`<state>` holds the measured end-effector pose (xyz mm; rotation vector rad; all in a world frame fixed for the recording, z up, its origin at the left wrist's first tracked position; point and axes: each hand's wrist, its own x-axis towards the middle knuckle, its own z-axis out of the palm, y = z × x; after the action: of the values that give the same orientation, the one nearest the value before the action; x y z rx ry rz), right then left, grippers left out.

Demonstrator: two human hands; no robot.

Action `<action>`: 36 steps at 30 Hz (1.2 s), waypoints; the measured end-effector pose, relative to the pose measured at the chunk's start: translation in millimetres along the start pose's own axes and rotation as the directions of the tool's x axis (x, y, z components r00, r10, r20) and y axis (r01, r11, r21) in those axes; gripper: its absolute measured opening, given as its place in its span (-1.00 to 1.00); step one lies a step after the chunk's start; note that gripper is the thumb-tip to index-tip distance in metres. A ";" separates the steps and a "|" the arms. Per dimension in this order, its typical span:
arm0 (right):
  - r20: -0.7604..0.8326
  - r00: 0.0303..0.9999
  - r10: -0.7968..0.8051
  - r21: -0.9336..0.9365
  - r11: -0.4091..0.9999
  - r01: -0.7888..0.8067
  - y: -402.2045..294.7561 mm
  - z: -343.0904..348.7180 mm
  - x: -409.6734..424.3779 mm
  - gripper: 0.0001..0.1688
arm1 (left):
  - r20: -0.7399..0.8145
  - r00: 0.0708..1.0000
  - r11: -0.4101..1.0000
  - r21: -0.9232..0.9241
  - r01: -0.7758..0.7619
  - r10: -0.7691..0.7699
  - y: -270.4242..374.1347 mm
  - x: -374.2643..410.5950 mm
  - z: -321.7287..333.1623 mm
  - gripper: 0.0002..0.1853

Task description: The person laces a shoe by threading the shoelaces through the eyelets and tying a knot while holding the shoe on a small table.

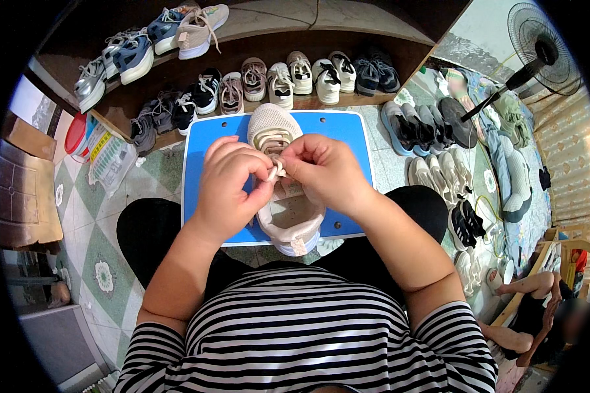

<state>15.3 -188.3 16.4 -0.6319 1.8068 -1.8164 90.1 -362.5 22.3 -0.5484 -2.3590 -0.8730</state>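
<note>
A beige knit sneaker (274, 119) with a pale sole lies on a small blue table (201, 147) with a white rim, its toe pointing away from me and its heel towards me. Above its tongue, my left hand (236, 182) and my right hand (324, 172) pinch the cream shoelace (277, 169) between thumbs and fingers. The lace is bunched in a loop or knot between them; its exact form is partly hidden by the fingers.
Pairs of sneakers fill a wooden shelf (373, 39) beyond the table. More shoes (425, 172) stand on the tiled floor at right, near a standing fan (543, 51). A plastic bag (110, 162) and red-rimmed bucket (76, 137) are at left. Another person (531, 314) sits lower right.
</note>
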 end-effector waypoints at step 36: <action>0.126 0.801 -0.585 -0.707 0.514 0.486 -12.9 5.1 -5.5 -0.78 | 0.297 0.766 0.251 -0.825 0.506 -0.569 -7.7 -9.2 9.4 -0.90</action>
<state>22.5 -188.8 29.5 -1.5644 2.6476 -1.4165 89.5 -363.1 7.0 0.0169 -1.8165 -2.4807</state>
